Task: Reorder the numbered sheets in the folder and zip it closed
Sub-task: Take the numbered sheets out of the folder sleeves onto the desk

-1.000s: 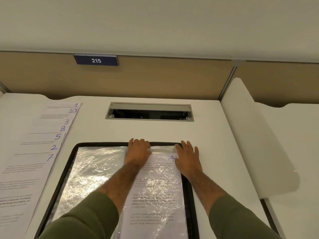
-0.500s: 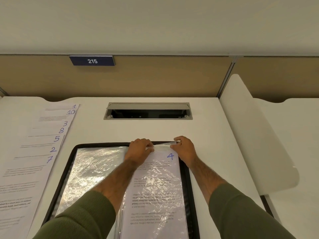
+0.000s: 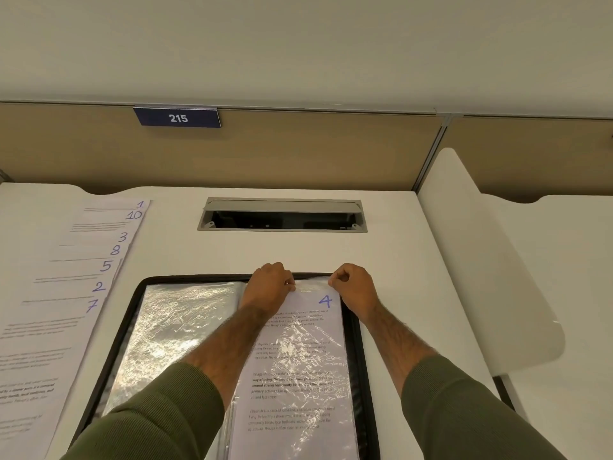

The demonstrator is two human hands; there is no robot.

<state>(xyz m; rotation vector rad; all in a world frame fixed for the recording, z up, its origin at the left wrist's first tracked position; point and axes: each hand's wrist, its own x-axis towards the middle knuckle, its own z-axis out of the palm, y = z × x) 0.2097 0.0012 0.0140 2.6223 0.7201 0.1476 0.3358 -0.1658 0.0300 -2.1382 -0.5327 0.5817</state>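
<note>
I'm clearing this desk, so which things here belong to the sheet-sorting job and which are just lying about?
In the job: zip folder, sheet 4 in its sleeve, loose numbered sheets, left hand and right hand pinching that sleeve's top edge.
Lying about: cable hatch, 215 sign, white divider.

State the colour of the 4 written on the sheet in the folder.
The 4 is purple-blue ink; head view.

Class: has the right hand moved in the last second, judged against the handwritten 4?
Yes. The right hand slid farther from the person, from beside the handwritten blue 4 to pinch the clear plastic sleeve at its top edge.
</note>
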